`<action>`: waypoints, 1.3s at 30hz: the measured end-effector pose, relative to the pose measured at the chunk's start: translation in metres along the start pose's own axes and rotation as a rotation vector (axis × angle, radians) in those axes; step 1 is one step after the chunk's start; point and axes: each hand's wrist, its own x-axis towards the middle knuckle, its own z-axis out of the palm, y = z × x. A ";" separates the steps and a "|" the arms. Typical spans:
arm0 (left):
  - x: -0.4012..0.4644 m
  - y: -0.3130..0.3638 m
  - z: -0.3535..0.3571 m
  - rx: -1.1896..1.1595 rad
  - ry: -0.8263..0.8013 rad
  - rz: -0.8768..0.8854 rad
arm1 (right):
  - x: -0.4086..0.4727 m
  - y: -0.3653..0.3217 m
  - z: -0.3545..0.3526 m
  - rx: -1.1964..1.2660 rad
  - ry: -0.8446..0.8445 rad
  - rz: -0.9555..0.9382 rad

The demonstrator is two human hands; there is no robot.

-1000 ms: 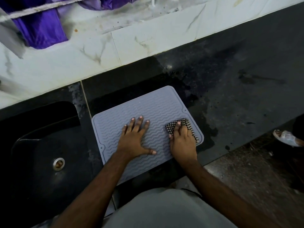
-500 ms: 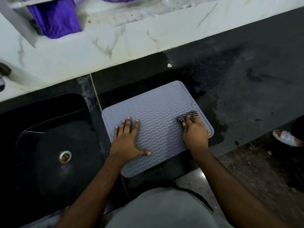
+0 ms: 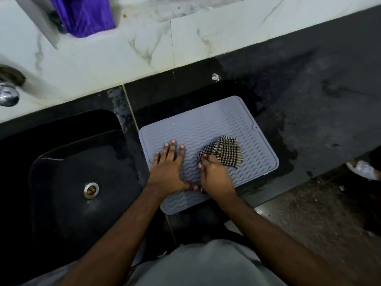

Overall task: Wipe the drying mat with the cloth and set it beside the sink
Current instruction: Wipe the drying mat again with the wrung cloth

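Left hand [image 3: 168, 172] flat, fingers straight, right hand [image 3: 216, 176] curled

White marble wall [image 3: 206, 38], black countertop [image 3: 319, 89]

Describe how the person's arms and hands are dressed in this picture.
Both forearms are bare, with no sleeves in view. The left hand and right hand wear no gloves, rings, watch or bands that show. The fingers have short, pale nails.

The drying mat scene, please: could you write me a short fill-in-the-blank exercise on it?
1. The left hand lies flat on the grey ____.
2. The right hand holds the ____ cloth.
3. The drying mat lies on the countertop, to the right of the ____.

Missing words: mat; checked; sink
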 end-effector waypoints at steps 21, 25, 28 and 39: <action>-0.009 0.104 -0.043 -0.642 0.519 0.093 | 0.008 0.009 -0.167 -0.642 0.168 -0.531; -0.005 0.117 -0.054 -0.646 0.484 -0.086 | 0.015 0.032 -0.160 -0.632 0.191 -0.475; -0.005 0.124 -0.062 -0.820 0.462 -0.177 | 0.004 0.036 -0.133 -0.321 0.069 -0.339; -0.018 0.152 -0.069 -1.421 0.264 -0.478 | -0.004 0.031 -0.118 -0.333 0.287 -0.377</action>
